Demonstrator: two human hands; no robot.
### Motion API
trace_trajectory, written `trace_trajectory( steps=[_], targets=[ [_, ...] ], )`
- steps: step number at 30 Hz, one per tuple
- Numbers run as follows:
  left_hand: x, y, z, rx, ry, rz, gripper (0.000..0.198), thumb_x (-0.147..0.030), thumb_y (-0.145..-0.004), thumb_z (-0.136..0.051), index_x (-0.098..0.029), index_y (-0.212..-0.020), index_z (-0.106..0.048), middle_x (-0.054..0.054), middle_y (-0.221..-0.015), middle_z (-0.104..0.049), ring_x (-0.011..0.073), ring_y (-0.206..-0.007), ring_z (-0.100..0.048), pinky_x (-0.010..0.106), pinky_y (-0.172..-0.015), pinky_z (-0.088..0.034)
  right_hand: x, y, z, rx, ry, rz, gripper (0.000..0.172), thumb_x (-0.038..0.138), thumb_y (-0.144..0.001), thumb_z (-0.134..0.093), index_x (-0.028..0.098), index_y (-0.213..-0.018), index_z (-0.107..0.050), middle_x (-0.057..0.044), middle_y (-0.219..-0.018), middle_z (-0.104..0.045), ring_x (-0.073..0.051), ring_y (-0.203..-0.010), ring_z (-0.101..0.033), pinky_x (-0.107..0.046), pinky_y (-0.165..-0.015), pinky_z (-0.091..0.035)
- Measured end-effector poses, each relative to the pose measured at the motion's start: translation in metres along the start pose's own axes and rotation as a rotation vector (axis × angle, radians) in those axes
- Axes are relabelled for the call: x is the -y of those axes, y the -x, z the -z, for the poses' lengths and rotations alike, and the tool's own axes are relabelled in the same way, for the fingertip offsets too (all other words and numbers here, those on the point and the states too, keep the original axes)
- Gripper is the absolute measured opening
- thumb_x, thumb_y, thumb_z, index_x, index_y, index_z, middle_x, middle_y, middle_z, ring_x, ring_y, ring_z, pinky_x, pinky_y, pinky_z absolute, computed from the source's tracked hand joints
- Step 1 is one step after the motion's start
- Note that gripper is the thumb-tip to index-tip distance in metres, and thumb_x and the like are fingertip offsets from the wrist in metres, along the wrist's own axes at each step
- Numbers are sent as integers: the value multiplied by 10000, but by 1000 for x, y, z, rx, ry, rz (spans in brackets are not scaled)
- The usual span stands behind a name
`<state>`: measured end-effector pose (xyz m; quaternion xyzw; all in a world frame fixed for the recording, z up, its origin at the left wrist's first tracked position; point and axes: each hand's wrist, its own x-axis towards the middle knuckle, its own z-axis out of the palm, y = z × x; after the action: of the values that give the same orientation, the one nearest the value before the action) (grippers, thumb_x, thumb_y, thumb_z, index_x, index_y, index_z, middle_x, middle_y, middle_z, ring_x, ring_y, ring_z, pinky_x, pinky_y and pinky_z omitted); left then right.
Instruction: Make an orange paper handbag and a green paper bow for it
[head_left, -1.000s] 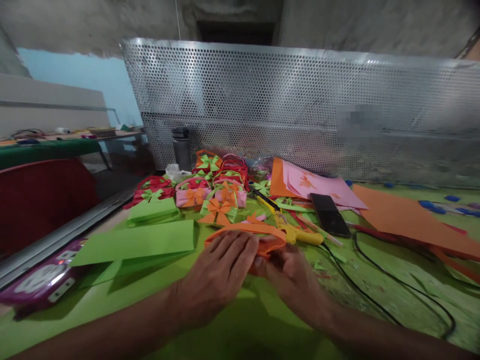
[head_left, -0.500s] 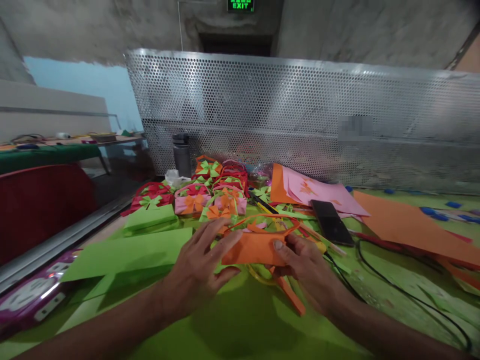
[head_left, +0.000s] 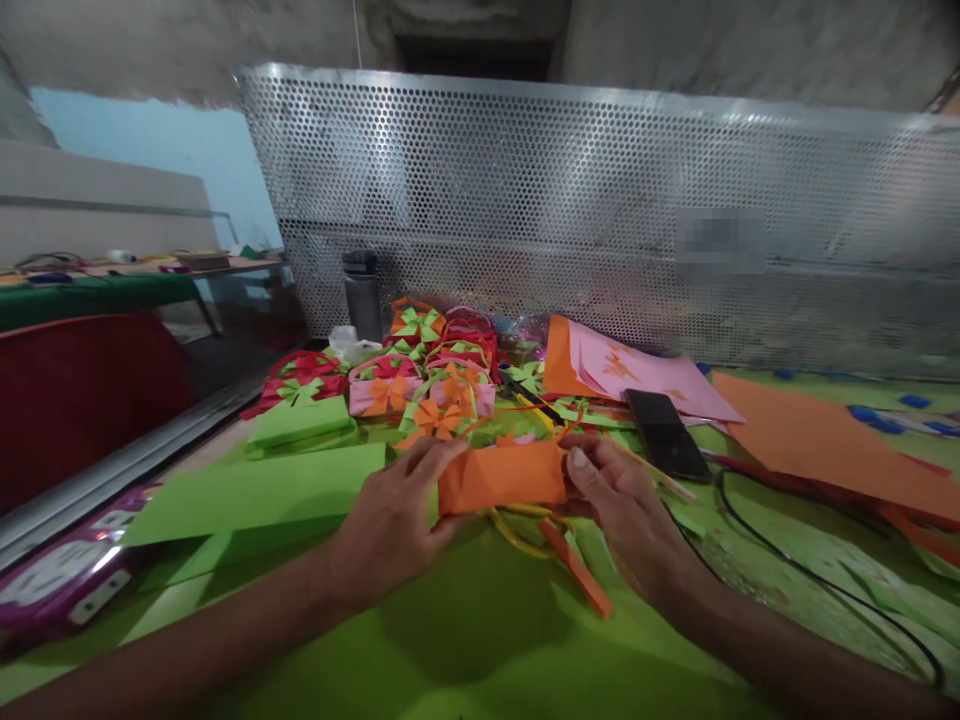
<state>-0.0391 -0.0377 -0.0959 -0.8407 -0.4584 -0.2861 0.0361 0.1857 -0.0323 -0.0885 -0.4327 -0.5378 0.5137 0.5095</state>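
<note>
A folded orange paper piece [head_left: 502, 476] stands upright between both my hands above the green table sheet [head_left: 465, 640]. My left hand [head_left: 394, 520] grips its left end with fingers curled behind it. At the right end my right hand [head_left: 626, 515] pinches it, thumb on the front. An orange paper strip [head_left: 576, 566] and yellow scissor handles [head_left: 517, 525] lie just below the piece. Finished paper baskets with bows [head_left: 420, 375] sit behind it.
Green paper sheets [head_left: 259, 485] lie to the left. A black phone [head_left: 664, 433], pink paper [head_left: 637, 375] and orange sheets [head_left: 810, 440] lie to the right, with a black cable [head_left: 795, 570] looping near the front. A grey bottle [head_left: 364, 295] stands by the perforated metal panel [head_left: 600, 210].
Both hands lifted the orange piece off the table and stood it upright. The scissors and orange strip underneath came into view.
</note>
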Motion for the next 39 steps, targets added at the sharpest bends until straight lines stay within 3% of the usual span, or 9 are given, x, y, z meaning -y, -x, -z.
trace_trajectory(
  steps=[5, 8, 13, 18, 23, 26, 31, 35, 39],
  targets=[
    [2, -2, 0, -57, -23, 44, 561, -212, -744, -572, -210, -1249, -327, 104, -1188, -521, 245, -1055, -539, 400, -857, -471, 5, -1, 4, -63, 117, 209, 214, 380, -786, -572, 178, -737, -523, 19, -660, -516, -103, -599, -493, -225, -568, -437],
    [3, -3, 0, -99, -39, 26, 559, -212, -750, -563, -208, -1256, -324, 104, -1194, -517, 240, -1063, -533, 386, -863, -467, 6, 1, 3, -21, 190, 232, 214, 349, -791, -546, 173, -671, -527, 25, -588, -496, -103, -552, -482, -232, -544, -416],
    [4, -2, 0, -140, -63, -11, 562, -214, -757, -553, -209, -1267, -317, 116, -1179, -521, 244, -1055, -540, 390, -841, -481, 5, 4, -2, 20, 181, 180, 177, 336, -756, -570, 167, -703, -564, 15, -608, -516, -116, -561, -482, -256, -550, -412],
    [3, -1, -2, -100, -61, 9, 585, -202, -761, -556, -221, -1289, -306, 121, -1201, -512, 255, -1074, -528, 409, -834, -484, 3, 3, -3, 14, 153, 57, 208, 343, -678, -666, 162, -646, -568, 21, -591, -511, -108, -549, -456, -248, -530, -381],
    [-3, -3, 3, -80, 97, 40, 671, -222, -753, -600, -243, -1334, -264, 102, -1322, -443, 247, -1194, -433, 415, -954, -402, -3, -3, 0, -14, 48, -64, 288, 405, -628, -706, 163, -590, -555, 38, -520, -492, -95, -492, -431, -245, -506, -356],
    [-7, -8, 10, -123, 431, 243, 537, -235, -784, -560, -225, -1273, -340, 88, -1271, -491, 214, -1120, -497, 366, -894, -443, -6, -7, 2, -31, -46, -79, 309, 418, -609, -726, 163, -602, -551, 36, -529, -504, -99, -507, -453, -250, -525, -371],
    [-3, -14, 12, -33, 955, 677, 126, -277, -799, -529, -166, -856, -547, 26, -850, -606, 149, -773, -587, 265, -647, -482, -10, -10, 4, -53, -36, -46, 324, 437, -604, -729, 164, -602, -556, 25, -542, -519, -110, -520, -463, -257, -529, -378],
    [0, -12, 6, 21, 1198, 794, 103, -265, -778, -571, -164, -771, -553, 1, -770, -599, 138, -765, -588, 239, -626, -461, -13, -10, 5, -59, 13, -19, 326, 456, -618, -714, 164, -609, -570, 22, -548, -522, -111, -526, -454, -252, -532, -374],
    [-3, -11, 4, 44, 1252, 856, 112, -257, -749, -617, -161, -774, -566, 3, -755, -617, 137, -740, -599, 242, -622, -453, -16, -11, 6, -57, 73, -13, 326, 459, -626, -707, 163, -599, -573, 15, -549, -524, -118, -533, -453, -255, -530, -361]
  ],
)
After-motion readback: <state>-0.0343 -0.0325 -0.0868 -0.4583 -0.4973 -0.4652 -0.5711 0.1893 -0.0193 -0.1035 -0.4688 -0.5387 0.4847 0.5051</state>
